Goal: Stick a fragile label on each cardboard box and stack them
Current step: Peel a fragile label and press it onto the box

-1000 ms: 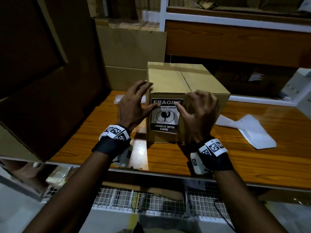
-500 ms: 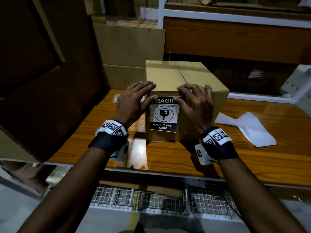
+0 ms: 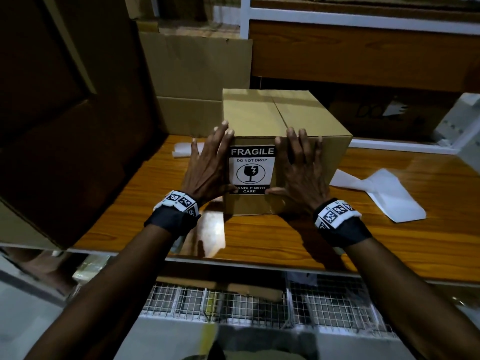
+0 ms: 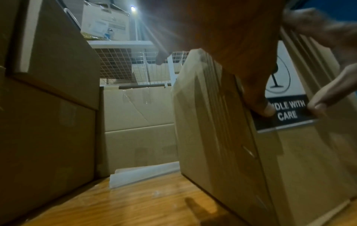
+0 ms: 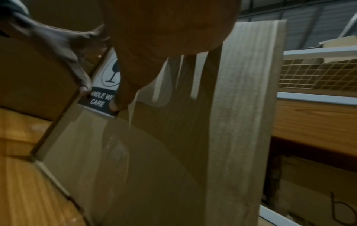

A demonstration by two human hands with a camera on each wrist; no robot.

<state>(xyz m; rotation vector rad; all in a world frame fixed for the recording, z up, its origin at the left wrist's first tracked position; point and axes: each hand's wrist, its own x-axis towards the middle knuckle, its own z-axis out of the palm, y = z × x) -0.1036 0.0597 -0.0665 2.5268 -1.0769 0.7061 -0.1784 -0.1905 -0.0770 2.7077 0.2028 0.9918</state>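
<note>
A closed cardboard box (image 3: 270, 115) stands on the wooden tabletop (image 3: 285, 242). A black-and-white fragile label (image 3: 251, 169) is stuck on its near face. My left hand (image 3: 207, 165) lies flat against the box just left of the label, fingers straight, thumb on the label's bottom left corner. My right hand (image 3: 301, 167) lies flat to the label's right, thumb on the bottom right corner. The left wrist view shows the label (image 4: 289, 113) with both thumbs on its black lower band. In the right wrist view the label (image 5: 100, 100) and the box (image 5: 173, 152) appear close up.
Larger cardboard boxes (image 3: 65, 113) stand at the left and a flat carton (image 3: 197, 81) behind. White backing paper (image 3: 384, 193) lies on the table to the right, another white scrap (image 3: 184, 149) behind the left hand. Wire baskets (image 3: 233, 305) sit below the table's front edge.
Both hands have spread from the label's top edge and middle outward, and now lie flat on either side of it with the thumbs on its bottom corners. The whole label now shows.
</note>
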